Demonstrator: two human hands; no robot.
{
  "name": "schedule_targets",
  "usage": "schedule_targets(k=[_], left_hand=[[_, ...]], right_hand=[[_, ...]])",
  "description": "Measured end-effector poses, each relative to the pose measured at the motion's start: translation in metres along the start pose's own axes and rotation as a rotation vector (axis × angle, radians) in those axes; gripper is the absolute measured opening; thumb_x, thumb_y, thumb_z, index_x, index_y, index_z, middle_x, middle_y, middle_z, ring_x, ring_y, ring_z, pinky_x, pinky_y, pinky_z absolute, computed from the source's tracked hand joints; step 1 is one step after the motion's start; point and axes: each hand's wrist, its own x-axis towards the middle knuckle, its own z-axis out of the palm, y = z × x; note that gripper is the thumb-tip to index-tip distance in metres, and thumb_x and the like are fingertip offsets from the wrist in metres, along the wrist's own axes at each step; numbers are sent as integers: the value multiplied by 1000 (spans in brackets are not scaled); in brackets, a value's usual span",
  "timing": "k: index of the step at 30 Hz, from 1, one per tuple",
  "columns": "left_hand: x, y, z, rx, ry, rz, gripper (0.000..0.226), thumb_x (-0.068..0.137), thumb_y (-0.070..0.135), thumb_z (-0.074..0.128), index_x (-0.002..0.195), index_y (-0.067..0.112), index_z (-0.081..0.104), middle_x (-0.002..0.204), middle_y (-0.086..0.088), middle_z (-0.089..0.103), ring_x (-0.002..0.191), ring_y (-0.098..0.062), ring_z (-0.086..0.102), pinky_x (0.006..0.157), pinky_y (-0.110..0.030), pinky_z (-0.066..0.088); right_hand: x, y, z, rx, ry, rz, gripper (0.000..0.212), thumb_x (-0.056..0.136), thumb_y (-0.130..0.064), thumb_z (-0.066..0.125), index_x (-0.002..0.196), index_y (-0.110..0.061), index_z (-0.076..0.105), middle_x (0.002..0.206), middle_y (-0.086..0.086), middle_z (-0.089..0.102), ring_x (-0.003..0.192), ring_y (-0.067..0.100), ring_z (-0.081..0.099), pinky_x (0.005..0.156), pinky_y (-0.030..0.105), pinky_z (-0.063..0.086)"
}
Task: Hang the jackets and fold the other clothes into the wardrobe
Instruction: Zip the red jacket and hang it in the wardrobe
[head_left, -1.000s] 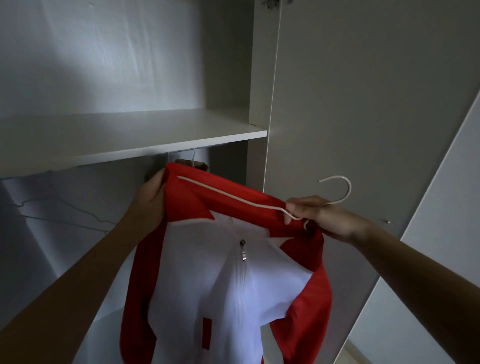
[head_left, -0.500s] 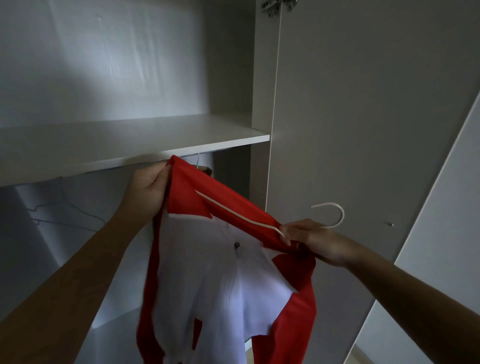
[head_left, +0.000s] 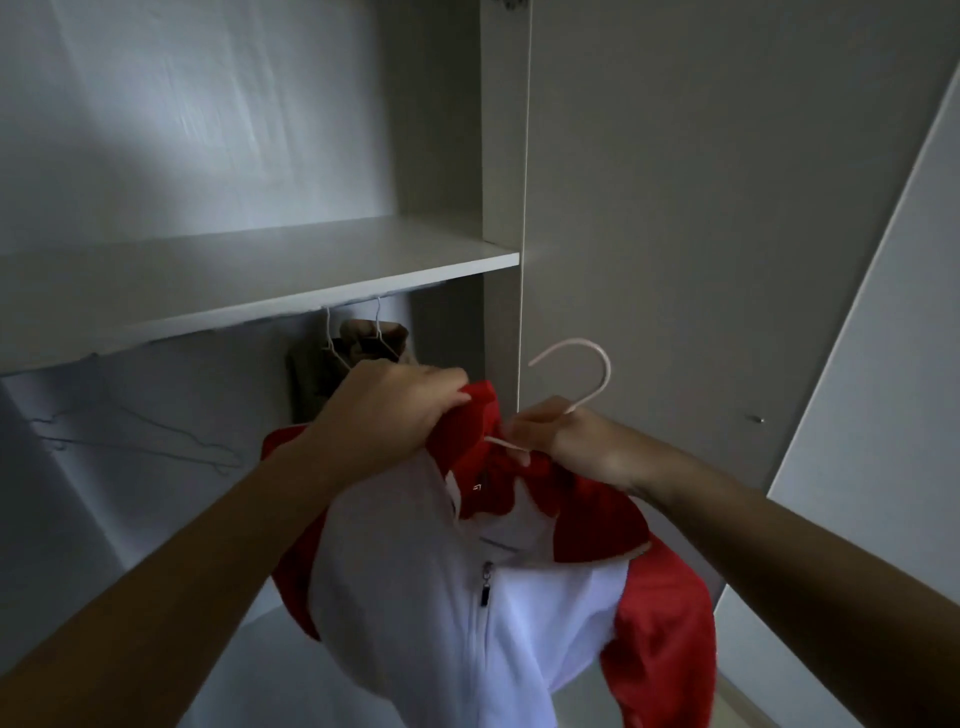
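Note:
A red and white zip jacket (head_left: 524, 613) hangs in front of me, below the wardrobe shelf (head_left: 249, 291). My left hand (head_left: 395, 410) grips the jacket's red collar from above. My right hand (head_left: 566, 436) grips the neck of a pale hanger (head_left: 582, 374), its hook standing up free beside the wardrobe's side panel. Most of the hanger's arms lie hidden inside the jacket's shoulders; a short pale piece shows between my hands.
A brown garment (head_left: 358, 353) hangs on wire hangers under the shelf, just behind my left hand. A bare wire hanger (head_left: 145, 441) hangs further left. The open wardrobe door (head_left: 701, 234) stands close on the right.
My left hand has slid right along the collar, close to my right hand. The hanger arm that lay exposed across the collar is now mostly inside the jacket, and the hook points upward.

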Motion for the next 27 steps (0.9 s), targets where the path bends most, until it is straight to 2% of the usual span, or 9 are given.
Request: schedule_targets(k=[6, 9, 12, 14, 17, 21, 23, 25, 27], left_hand=[[-1, 2, 13, -159, 21, -240, 60, 93, 47, 18, 92, 4, 60, 75, -13, 63, 69, -32, 62, 60, -35, 43], [-8, 0, 18, -210, 5, -268, 53, 94, 43, 21, 93, 5, 58, 80, -13, 61, 72, -30, 60, 67, -40, 45], [-14, -6, 20, -299, -26, -271, 48, 95, 42, 24, 89, 7, 57, 75, -10, 61, 68, -27, 59, 66, -44, 45], [-17, -9, 21, -395, -45, -292, 47, 95, 44, 26, 88, 9, 57, 70, -7, 60, 63, -22, 57, 62, -40, 45], [-25, -15, 24, -416, -103, -286, 57, 93, 56, 25, 102, 13, 60, 77, -1, 64, 64, -12, 58, 59, -20, 40], [-35, -24, 25, -400, 29, -259, 60, 87, 55, 34, 100, 7, 67, 85, -8, 70, 74, -22, 65, 69, -30, 50], [-39, -29, 23, -393, 96, -289, 60, 87, 57, 35, 104, 9, 68, 88, -8, 71, 77, -21, 66, 70, -22, 46], [-42, -33, 19, -396, 152, -324, 60, 87, 57, 35, 108, 11, 68, 93, -8, 72, 82, -20, 66, 72, -12, 38], [-39, -34, 15, -419, 181, -310, 69, 88, 64, 30, 105, 10, 69, 91, -8, 72, 80, -17, 64, 70, -15, 40]], right_hand=[[1, -5, 2, -37, 2, 66, 44, 96, -17, 51, 52, -14, 50, 48, -1, 44, 42, 6, 36, 45, 18, 28], [0, -4, -4, 3, 21, 78, 45, 96, -15, 50, 51, -13, 50, 43, -8, 44, 41, 2, 37, 46, 13, 29], [3, -6, -11, -50, 10, 115, 46, 95, -21, 51, 49, -18, 51, 48, -8, 45, 46, 3, 36, 53, 18, 29], [6, -9, -18, -94, 13, 145, 50, 95, -28, 51, 46, -20, 54, 54, -10, 50, 52, 3, 40, 61, 22, 30], [8, -16, -31, -84, 64, 145, 51, 95, -33, 53, 45, -21, 60, 57, -12, 59, 63, 5, 48, 68, 24, 32], [-1, -30, -57, -172, -12, 78, 34, 81, -53, 60, 71, -24, 77, 84, -15, 73, 83, -7, 64, 81, 17, 41], [-11, -32, -78, -177, -34, 68, 35, 73, -54, 64, 86, -25, 78, 95, -6, 75, 92, 6, 69, 84, 18, 49], [-19, -32, -96, 1, -44, 82, 34, 74, -43, 67, 96, -19, 76, 101, 6, 74, 98, 19, 70, 83, 20, 54], [-24, -34, -103, -55, -51, 57, 40, 74, -45, 66, 105, -21, 72, 109, 1, 72, 104, 16, 67, 89, 22, 52]])
